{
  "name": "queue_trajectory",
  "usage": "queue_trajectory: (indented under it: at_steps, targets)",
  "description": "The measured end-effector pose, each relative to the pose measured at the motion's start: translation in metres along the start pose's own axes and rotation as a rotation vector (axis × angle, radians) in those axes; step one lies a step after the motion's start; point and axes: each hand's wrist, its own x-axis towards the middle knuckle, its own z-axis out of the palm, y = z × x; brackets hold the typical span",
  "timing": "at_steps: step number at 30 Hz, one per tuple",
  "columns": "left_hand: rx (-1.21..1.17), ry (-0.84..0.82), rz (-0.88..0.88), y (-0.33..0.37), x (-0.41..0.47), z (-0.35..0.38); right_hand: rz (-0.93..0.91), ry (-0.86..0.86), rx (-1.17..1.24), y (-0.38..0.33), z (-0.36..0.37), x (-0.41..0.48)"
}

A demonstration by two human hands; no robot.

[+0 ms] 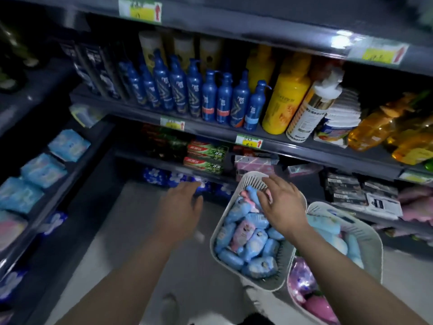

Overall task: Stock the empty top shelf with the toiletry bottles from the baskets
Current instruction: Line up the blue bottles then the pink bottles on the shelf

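Head view, toiletries aisle. The right grip is released, with fingers spread and nearly straight, and hovers palm down over the far end of the near basket. Its fingertips lie at a blue bottle on top of the heap; whether they touch it cannot be told. Beneath this grip and back towards the person, the basket is filled with blue bottles and a few pink bottles, all lying on their sides.

Just to the right of the right grip stands a second basket holding pale blue and pink items. The left grip is also released, its fingers loosely relaxed and holding nothing. It hangs to the left of the near basket, over the grey floor.

Above both grips a shelf carries upright dark blue pump bottles — with yellow bottles standing above the right grip. Between that shelf and the grips lie green and red toothpaste boxes. Far to the left of the left grip, blue packets rest on side shelving.
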Motion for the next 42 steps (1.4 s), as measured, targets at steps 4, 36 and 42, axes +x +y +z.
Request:
queue_trajectory:
  at_steps: [4,36,42]
  targets:
    - [0.097,-0.113,0.182,-0.016,0.004,-0.011,0.219,0.028,0.030,-0.006,0.008,-0.042]
    - [0.483,-0.771,0.285,0.009,0.135,0.294,0.709,-0.044,0.060,0.110,0.161,-0.040]
    - [0.609,-0.970,0.031,0.007,0.146,0.337,0.743,0.009,0.011,0.117,0.178,-0.040]
